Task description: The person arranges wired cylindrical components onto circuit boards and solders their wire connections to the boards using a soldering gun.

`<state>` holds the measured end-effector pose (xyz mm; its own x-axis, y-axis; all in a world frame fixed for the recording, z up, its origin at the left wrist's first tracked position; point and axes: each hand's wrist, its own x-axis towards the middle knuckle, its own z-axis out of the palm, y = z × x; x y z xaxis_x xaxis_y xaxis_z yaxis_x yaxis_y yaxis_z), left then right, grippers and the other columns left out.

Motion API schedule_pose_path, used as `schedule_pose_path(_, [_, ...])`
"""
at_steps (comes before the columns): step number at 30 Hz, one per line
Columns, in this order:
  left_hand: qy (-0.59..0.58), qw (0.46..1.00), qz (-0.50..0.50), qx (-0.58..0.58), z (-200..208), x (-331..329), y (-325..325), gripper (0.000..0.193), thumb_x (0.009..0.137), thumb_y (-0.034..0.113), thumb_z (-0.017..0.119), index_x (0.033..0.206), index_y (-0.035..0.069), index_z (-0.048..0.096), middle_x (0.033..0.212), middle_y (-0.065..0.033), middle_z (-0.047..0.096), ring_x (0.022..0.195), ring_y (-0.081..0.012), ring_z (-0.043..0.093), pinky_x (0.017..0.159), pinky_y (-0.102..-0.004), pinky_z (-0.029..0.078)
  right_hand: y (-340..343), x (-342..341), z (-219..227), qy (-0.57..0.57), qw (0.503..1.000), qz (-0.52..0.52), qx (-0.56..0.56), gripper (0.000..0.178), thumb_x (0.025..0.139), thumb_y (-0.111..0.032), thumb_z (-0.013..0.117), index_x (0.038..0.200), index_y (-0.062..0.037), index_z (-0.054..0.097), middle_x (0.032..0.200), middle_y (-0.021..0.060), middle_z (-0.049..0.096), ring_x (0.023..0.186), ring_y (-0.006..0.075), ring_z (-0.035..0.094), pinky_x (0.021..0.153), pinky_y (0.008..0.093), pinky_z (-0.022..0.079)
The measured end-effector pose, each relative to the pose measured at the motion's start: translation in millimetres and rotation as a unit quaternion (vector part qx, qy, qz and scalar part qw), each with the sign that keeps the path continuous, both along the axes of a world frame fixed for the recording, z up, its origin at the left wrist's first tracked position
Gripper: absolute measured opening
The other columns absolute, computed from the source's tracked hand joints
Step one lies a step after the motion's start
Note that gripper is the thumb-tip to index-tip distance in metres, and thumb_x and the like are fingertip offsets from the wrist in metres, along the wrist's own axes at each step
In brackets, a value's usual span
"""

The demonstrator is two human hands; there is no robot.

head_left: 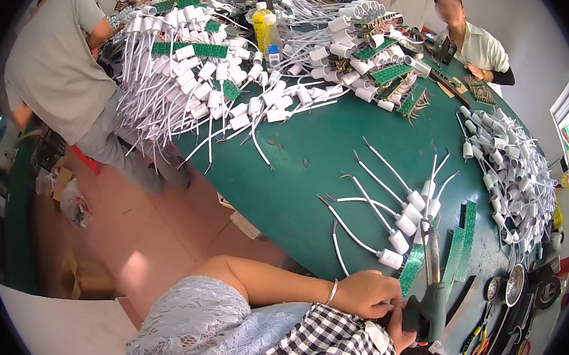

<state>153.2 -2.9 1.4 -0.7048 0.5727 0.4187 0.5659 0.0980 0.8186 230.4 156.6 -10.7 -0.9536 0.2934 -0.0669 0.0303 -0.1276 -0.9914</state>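
My left hand [372,293], with a bracelet at the wrist, is closed at the table's near edge, its fingertips pinched together. My right hand [400,332] meets it from below, also closed and partly hidden. What either hand holds, if anything, I cannot make out. Just right of them stands a tool with a dark grey-green handle [431,313] and long metal rods, overlapping the right hand's fingers. Beyond my left hand lies a green circuit board strip [412,269]. Several white cylindrical housings [391,258] with white cables and bare wire ends fan out past it.
More circuit board strips [468,236] lie to the right, near scissors [480,349], a black tape roll [547,292] and round metal cups [515,286]. Large heaps of cabled housings [180,71] cover the far table. A yellow bottle [262,27] stands among them. Other people work around the table.
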Motion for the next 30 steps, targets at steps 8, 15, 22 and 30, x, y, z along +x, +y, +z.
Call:
schedule_pose_path(8, [-0.024, 1.0, 0.005, -0.017, -4, -7, 4, 0.017, 0.074, 0.013, 0.063, 0.087, 0.01, 0.053, 0.082, -0.005, 0.056, 0.07, -0.0258, 0.056, 0.061, -0.0361, 0.039, -8, -7, 7, -0.053, 0.992, -0.069, 0.094, 0.016, 0.081, 0.004, 0.062, 0.096, 0.0001, 0.059, 0.086, 0.0032, 0.061, 0.079, 0.0113, 0.057, 0.077, 0.0265, 0.047])
schedule_pose_path(15, [0.033, 0.975, 0.08, -0.203, 16, -29, -40, 0.014, 0.069, 0.009, 0.065, 0.079, 0.01, 0.055, 0.077, -0.0038, 0.057, 0.069, -0.0237, 0.057, 0.063, -0.0364, 0.039, 1, -30, 30, 0.032, 0.998, 0.0, -0.058, 0.016, 0.086, 0.002, 0.052, 0.102, 0.0026, 0.055, 0.093, 0.0092, 0.058, 0.09, 0.0156, 0.057, 0.09, 0.0378, 0.046])
schedule_pose_path(22, [0.082, 0.959, 0.129, -0.237, 8, -36, -41, 0.016, 0.069, 0.006, 0.066, 0.08, 0.009, 0.055, 0.098, -0.0043, 0.066, 0.095, -0.0266, 0.054, 0.082, -0.0402, 0.039, 7, -46, 10, 0.087, 0.984, -0.016, -0.156, 0.068, 0.084, -0.013, 0.063, 0.14, -0.0109, 0.025, 0.119, 0.0126, 0.049, 0.09, 0.0231, 0.057, 0.095, 0.058, 0.042])
schedule_pose_path(30, [0.067, 0.976, 0.117, -0.173, 12, -56, -23, 0.015, 0.071, 0.006, 0.064, 0.081, 0.007, 0.053, 0.114, -0.0156, 0.063, 0.114, -0.0352, 0.053, 0.09, -0.0426, 0.04, 9, -44, 10, 0.124, 0.966, -0.037, -0.223, 0.058, 0.086, -0.011, 0.06, 0.134, -0.001, 0.029, 0.112, 0.0137, 0.051, 0.099, 0.0197, 0.055, 0.098, 0.0553, 0.042])
